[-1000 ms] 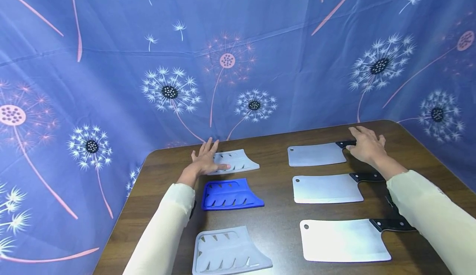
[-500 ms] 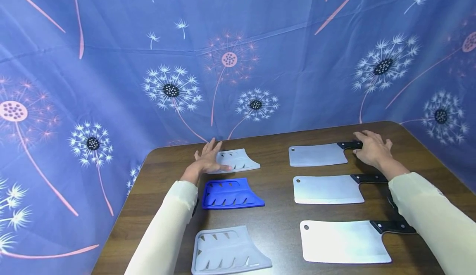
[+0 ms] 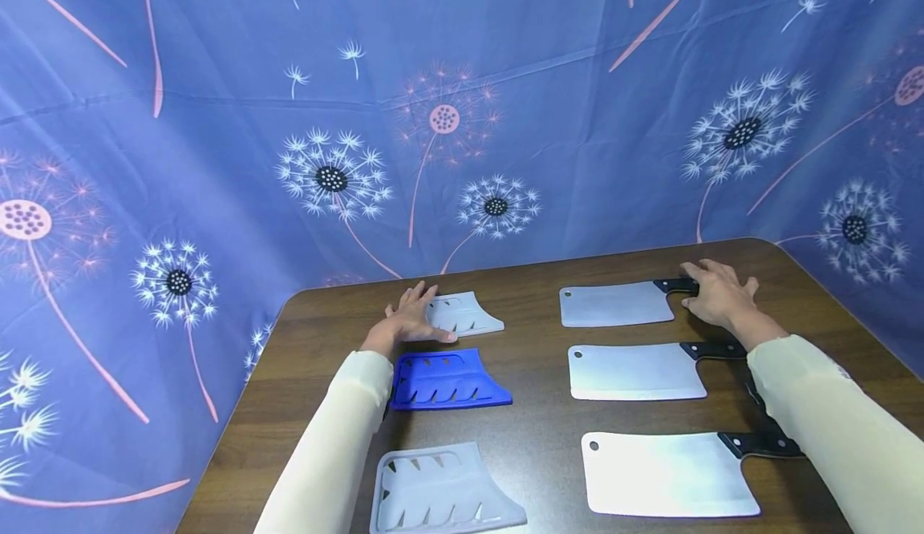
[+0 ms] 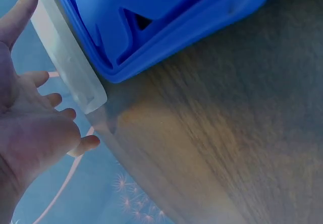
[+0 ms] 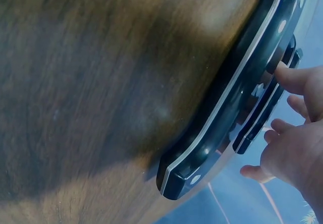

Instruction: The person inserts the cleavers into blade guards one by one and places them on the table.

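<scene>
Resting flat at ten o'clock, the left hand presses the pale sheath; at two o'clock the right hand loosely touches the far cleaver's handle; fumbling it risks cut fingers.

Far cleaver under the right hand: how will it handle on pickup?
The far cleaver looks rigid, with a broad steel blade, so probably blade-heavy and apt to dip when lifted by its black handle. Lying flat on the table, it should slide rather than roll. The right hand touches the handle.

Even bright light; wrist views blurred, blue-tinted.
</scene>
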A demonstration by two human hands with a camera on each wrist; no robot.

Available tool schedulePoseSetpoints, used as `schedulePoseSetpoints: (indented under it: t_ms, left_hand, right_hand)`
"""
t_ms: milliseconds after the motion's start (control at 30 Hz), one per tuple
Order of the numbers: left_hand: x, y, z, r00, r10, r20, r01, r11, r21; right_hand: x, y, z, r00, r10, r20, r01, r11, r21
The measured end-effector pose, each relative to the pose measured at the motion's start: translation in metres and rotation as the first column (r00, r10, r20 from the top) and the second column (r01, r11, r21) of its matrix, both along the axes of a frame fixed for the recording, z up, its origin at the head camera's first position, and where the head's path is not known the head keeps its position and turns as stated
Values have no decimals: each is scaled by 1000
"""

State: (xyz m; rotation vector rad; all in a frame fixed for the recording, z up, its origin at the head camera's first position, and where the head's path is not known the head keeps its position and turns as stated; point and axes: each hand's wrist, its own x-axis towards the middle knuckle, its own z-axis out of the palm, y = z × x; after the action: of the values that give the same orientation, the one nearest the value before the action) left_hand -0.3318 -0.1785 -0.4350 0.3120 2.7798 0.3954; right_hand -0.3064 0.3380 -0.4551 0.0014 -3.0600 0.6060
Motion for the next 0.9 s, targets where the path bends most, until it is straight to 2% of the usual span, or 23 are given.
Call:
schedulePoseSetpoints:
  t_ms: [167,367,533,733,900]
  left_hand:
    - [-2,2,-5,1000,-10,14,10,1000,11]
    - [-5,7,-12,999,-36,4,36,999,-19]
    - [-6,10,-9,998,-49,-26,48,999,-23]
    - [-4,14,-6,998,-53,-29,52,998,-27]
    - [-3,15,-4,998,-55,-44,53,998,-36]
  right_hand:
    - [-1,-1,0,999,16,33,-16,1000,-14]
    - [-4,-6,1,997,48,58,-47,999,-23]
    - [-6,-8,2,997,60,53,-58,998,-33]
    - [-5,-7,3,995,80,58,-79,997,-23]
    - [-5,-8,2,997,66,46,-65,998,-16]
